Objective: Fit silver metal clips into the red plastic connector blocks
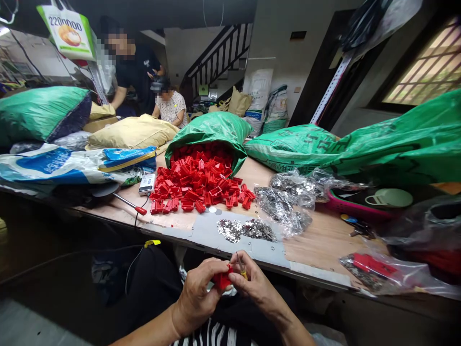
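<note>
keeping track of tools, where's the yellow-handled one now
In the head view, the yellow-handled tool is low, just right of centre, held in the right hand beside the red piece in the left hand.

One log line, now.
left hand: holds small red plastic part; right hand: holds yellow-handled metal tool; ahead: silver metal pieces

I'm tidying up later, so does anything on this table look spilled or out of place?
One thing resembles a spill: red plastic parts spread from the open mouth of the green sack onto the table. It may be deliberate, since the left hand holds a red piece too.
</note>
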Tool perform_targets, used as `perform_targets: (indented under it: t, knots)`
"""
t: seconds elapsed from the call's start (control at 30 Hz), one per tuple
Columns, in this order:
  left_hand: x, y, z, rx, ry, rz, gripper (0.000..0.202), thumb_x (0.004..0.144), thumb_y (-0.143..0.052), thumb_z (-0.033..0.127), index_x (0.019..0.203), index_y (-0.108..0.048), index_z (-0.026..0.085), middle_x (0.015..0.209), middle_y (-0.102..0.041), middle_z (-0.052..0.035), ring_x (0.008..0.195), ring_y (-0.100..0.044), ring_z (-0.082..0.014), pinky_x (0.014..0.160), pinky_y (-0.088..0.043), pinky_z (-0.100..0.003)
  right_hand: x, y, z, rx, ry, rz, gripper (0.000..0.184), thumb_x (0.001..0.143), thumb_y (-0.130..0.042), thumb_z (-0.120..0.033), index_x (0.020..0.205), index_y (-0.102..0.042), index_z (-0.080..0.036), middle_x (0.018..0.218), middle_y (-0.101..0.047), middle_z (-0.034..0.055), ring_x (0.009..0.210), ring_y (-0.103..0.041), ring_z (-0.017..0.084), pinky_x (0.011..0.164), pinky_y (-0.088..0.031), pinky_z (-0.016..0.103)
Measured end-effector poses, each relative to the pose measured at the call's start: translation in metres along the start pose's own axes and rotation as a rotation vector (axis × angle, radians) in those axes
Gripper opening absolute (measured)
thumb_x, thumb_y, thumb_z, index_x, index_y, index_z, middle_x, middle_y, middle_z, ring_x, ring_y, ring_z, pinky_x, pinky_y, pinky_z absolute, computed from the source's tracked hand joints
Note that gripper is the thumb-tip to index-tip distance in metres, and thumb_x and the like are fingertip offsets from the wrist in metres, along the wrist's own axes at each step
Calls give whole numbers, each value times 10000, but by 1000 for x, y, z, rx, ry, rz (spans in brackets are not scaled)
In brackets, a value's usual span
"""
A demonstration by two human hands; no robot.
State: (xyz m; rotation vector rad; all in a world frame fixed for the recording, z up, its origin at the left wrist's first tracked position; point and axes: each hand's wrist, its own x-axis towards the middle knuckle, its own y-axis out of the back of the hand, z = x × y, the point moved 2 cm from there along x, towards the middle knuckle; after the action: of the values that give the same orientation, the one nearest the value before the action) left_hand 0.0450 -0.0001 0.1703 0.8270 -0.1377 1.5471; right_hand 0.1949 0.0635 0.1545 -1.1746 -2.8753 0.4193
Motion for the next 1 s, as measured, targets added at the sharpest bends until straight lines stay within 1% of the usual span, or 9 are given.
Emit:
perform_targets:
  t: [0.2,0.37,0.47,0.53,0.63,0.7,0.77,0.87,1.0]
  knots:
    - [-4,1,-11,-77,46,31,377,757,-703,168,1099,-588,274,969,-744,-24,903,-694,-201,1005,-451,-422,5,0,6,108,-53,-37,471,720,-710,-509,897,-372,-231,707,-365,-80,501,-214,38,438,-167,169]
    - [-12,3,-25,-199,192,55,326,744,-727,229,1051,-624,265,973,-757,-29,892,-706,-221,1076,-347,-531,9,-4,14,107,-81,-23,451,718,-712,-504,875,-391,-227,732,-379,-67,507,-246,40,444,-198,170]
    - [-17,4,-33,-245,306,99,299,717,-748,267,1003,-662,246,960,-757,-51,1023,-663,-269,1048,-383,-524,13,-6,15,89,-92,-33,464,711,-708,-529,888,-404,-227,738,-403,-62,520,-262,46,459,-213,173]
    - [-19,5,-39,-325,417,151,298,705,-758,268,988,-671,232,986,-745,-68,1082,-629,-285,975,-470,-462,20,-3,11,44,-120,-59,482,711,-689,-563,928,-415,-231,713,-428,-66,503,-267,48,457,-209,177]
    - [-16,5,-45,-530,561,250,299,720,-745,245,1001,-647,214,1018,-721,-66,975,-668,-238,857,-541,-351,39,10,-3,-234,-111,11,400,787,-608,-551,967,-468,-222,703,-500,-49,496,-339,68,475,-267,195]
    - [-13,5,-48,-611,604,295,297,734,-733,233,1012,-631,205,1024,-712,-57,918,-674,-202,843,-537,-314,56,22,-18,-605,9,169,244,862,-546,-448,902,-531,-209,750,-557,-16,592,-459,109,569,-357,231]
    - [-11,7,-51,-628,623,319,302,743,-725,233,1026,-625,200,1029,-706,-52,929,-662,-192,859,-521,-297,74,29,-29,-985,107,267,135,888,-512,-326,872,-570,-205,825,-608,14,732,-541,155,689,-396,272]
    - [-13,9,-56,-643,656,336,342,763,-707,250,1087,-606,206,1071,-691,-53,970,-644,-194,885,-502,-296,98,31,-37,-1360,126,271,134,893,-467,-214,890,-600,-204,906,-632,42,848,-583,184,760,-404,288]
    - [-18,13,-63,-664,702,351,398,780,-692,271,1159,-585,220,1117,-669,-51,1003,-624,-192,893,-492,-286,115,28,-35,-1586,33,246,109,888,-502,-238,906,-608,-219,936,-629,41,837,-606,180,710,-405,266]
